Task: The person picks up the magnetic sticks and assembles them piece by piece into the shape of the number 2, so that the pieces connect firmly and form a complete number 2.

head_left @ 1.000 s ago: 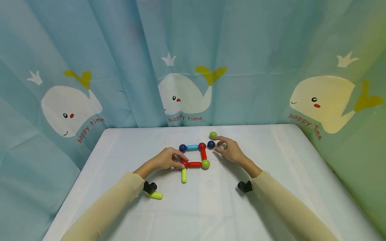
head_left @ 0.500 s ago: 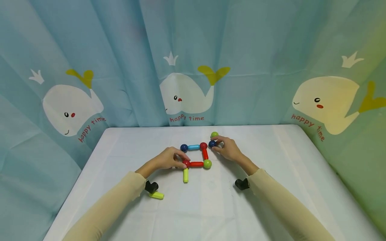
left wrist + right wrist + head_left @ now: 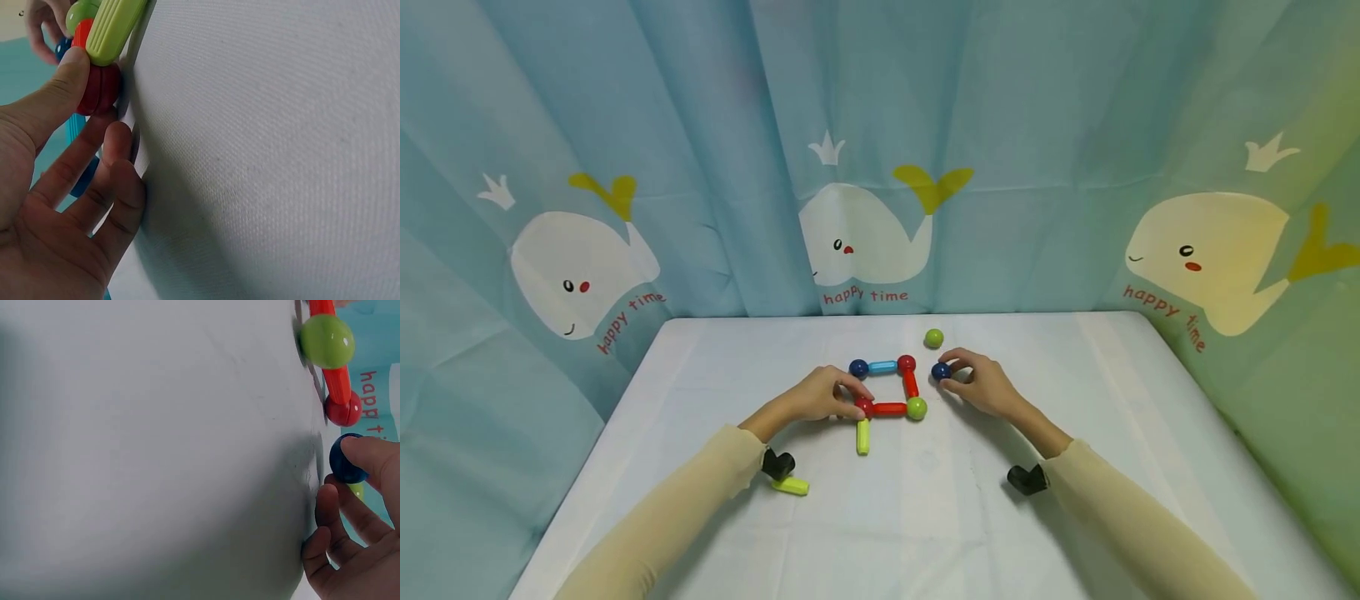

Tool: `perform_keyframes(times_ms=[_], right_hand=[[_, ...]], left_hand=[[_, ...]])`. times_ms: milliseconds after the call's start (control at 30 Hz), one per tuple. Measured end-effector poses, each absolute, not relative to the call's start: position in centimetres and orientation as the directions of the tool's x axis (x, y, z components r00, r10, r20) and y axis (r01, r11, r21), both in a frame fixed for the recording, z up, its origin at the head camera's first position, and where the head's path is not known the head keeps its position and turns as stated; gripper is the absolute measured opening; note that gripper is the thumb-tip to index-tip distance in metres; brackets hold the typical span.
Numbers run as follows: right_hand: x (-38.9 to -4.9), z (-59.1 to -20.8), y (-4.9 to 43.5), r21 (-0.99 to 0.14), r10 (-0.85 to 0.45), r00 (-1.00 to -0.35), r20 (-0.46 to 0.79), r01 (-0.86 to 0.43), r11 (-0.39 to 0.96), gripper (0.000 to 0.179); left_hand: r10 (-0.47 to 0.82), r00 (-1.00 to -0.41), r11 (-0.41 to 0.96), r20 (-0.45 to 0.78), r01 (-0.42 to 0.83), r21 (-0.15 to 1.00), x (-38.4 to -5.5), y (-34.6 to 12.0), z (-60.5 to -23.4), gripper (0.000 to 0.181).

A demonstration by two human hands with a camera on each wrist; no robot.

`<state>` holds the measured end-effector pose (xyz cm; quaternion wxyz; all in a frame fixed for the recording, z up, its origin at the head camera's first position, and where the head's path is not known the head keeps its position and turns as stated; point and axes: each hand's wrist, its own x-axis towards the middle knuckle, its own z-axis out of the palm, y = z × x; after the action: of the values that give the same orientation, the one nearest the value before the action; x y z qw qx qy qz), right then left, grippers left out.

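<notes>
My left hand [image 3: 820, 395] pinches a red ball [image 3: 100, 89] between thumb and fingers, at the near left corner of a chain of balls and sticks on the table. From that ball a yellow-green stick [image 3: 862, 437] points toward me and a red stick [image 3: 890, 408] runs right to a green ball [image 3: 916, 408]. Another red stick [image 3: 911, 382] leads up to a second red ball [image 3: 906, 363], then a light blue stick [image 3: 882, 367] to a dark blue ball [image 3: 858, 368]. My right hand [image 3: 985, 385] pinches another dark blue ball [image 3: 347, 459], right of the chain.
A loose green ball [image 3: 934, 338] lies near the table's far edge. One more yellow-green stick [image 3: 792, 486] rests by my left wrist, partly behind the black wrist camera [image 3: 778, 464]. A whale-print curtain [image 3: 1037, 150] hangs behind the white table [image 3: 925, 517].
My right hand has closed its fingers on the dark blue ball and drawn it right and toward me, away from the green ball. The left hand keeps its hold on the red ball.
</notes>
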<state>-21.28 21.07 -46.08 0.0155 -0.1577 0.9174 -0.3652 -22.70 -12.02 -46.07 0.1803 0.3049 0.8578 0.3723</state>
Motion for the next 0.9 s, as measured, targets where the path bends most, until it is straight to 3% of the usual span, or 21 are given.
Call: perform_keyframes(times_ms=[500, 900], right_hand=[[-14.4, -45.5, 22.1, -0.768, -0.300, -0.952, 0.062, -0.238, 0.595, 0.034], [-10.4, -45.8, 17.2, -0.817, -0.440, -0.898, 0.019, -0.268, 0.511, 0.033]], left_hand=[[0.670, -0.738, 0.543, -0.077, 0.417, 0.729, -22.9, -11.8, -46.0, 0.028], [0.683, -0.727, 0.536, -0.066, 0.439, 0.721, -23.0, -11.2, -45.7, 0.028]])
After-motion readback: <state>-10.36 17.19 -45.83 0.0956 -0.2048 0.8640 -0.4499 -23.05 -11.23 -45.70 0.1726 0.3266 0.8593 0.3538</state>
